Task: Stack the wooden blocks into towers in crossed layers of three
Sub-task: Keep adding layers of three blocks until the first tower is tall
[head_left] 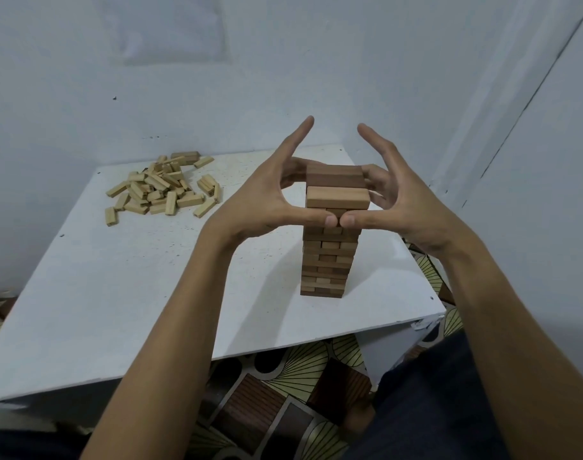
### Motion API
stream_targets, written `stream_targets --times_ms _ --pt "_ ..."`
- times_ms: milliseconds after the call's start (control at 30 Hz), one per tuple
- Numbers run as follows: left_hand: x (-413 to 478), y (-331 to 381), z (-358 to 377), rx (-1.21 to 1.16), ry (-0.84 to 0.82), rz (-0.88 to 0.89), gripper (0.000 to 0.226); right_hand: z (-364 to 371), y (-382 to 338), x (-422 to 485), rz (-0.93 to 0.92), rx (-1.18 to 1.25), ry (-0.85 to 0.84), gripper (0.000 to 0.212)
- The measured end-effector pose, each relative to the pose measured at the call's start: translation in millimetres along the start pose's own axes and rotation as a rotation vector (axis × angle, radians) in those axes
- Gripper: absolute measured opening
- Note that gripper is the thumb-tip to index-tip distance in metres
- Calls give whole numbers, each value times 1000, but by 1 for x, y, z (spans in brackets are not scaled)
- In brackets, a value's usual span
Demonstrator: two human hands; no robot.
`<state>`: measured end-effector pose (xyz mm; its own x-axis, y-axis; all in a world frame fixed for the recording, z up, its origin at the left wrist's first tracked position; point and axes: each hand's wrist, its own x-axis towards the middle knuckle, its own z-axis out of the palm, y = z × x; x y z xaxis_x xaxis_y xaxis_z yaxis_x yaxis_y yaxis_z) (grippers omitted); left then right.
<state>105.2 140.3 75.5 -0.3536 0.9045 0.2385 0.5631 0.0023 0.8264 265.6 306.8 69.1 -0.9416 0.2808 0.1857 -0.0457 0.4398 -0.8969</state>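
A tall tower of wooden blocks in crossed layers stands on the white table, right of centre. Its top layer is darker than the lighter layer just below it. My left hand and my right hand flank the top of the tower. Both thumbs press against its front face, their tips almost touching. The other fingers touch the two ends of the top layer, while both index fingers point up and away from the blocks. Neither hand lifts a block.
A loose pile of several pale wooden blocks lies at the table's far left. A wall runs behind the table and another close on the right. The table's near edge overhangs a patterned floor. My dark-clothed knee is at lower right.
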Motion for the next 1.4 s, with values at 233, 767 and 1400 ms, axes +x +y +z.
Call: stream_targets --times_ms 233,767,1400 --pt "1 -3 3 17 7 0 115 0 0 -2 -7 15 28 106" --pt "1 0 3 40 23 -22 115 -1 2 -1 -1 19 33 103" --pt "0 0 5 55 32 -24 116 1 -1 -3 -17 -5 41 106"
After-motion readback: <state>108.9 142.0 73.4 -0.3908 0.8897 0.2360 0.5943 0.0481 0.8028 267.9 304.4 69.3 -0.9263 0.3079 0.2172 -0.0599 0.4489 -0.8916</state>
